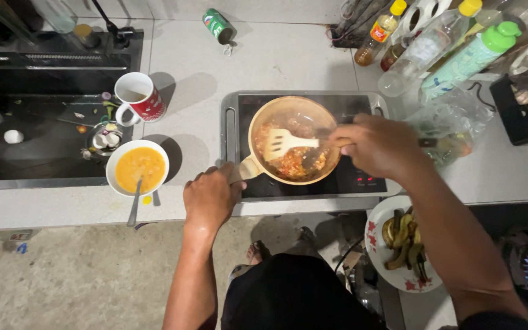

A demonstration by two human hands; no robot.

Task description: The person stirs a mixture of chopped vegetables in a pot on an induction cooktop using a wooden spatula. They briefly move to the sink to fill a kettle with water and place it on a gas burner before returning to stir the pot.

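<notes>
A beige frying pan (274, 113) with a chopped red mixture stands on a black induction hob (337, 180). My left hand (211, 197) grips the pan's handle at the hob's front left corner. My right hand (379, 145) holds a pale slotted spatula (283, 143), its blade resting in the food inside the pan.
A white bowl of beaten egg (137, 167) with a spoon sits left of the hob, a red and white mug (140, 97) behind it. A dark sink (38, 122) lies at far left. Bottles (426, 52) crowd the back right. A plate of fried slices (402, 247) sits at the front right.
</notes>
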